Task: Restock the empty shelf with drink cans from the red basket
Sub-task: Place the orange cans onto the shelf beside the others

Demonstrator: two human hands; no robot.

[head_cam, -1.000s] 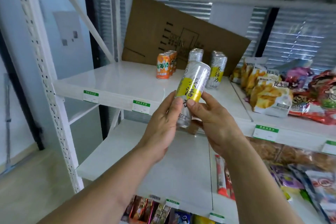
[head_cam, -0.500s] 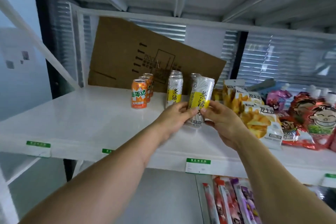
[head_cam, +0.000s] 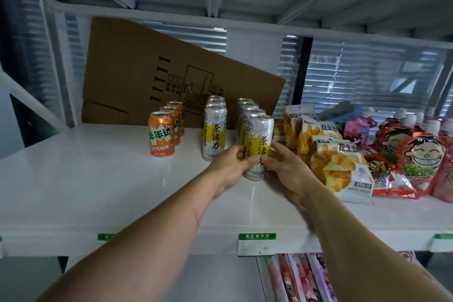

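A tall silver-and-yellow drink can (head_cam: 260, 140) stands upright on the white shelf (head_cam: 98, 179), at the front of a row of like cans (head_cam: 247, 110). My left hand (head_cam: 232, 167) grips its left side and my right hand (head_cam: 286, 167) its right side, both low on the can. A second row of silver-and-yellow cans (head_cam: 215, 130) stands just to the left. Further left is a row of three short orange cans (head_cam: 161, 137). The red basket is out of view.
A flattened cardboard sheet (head_cam: 147, 76) leans against the back of the shelf. Yellow snack bags (head_cam: 335, 162) and red pouches (head_cam: 416, 154) crowd the shelf right of the cans. Green price tags (head_cam: 257, 244) line the front edge. Wrapped sticks (head_cam: 301, 277) lie on the shelf below.
Both hands carried the can from in front of the shelf up onto it and set it upright at the front of the right-hand row. The camera moved closer and higher.
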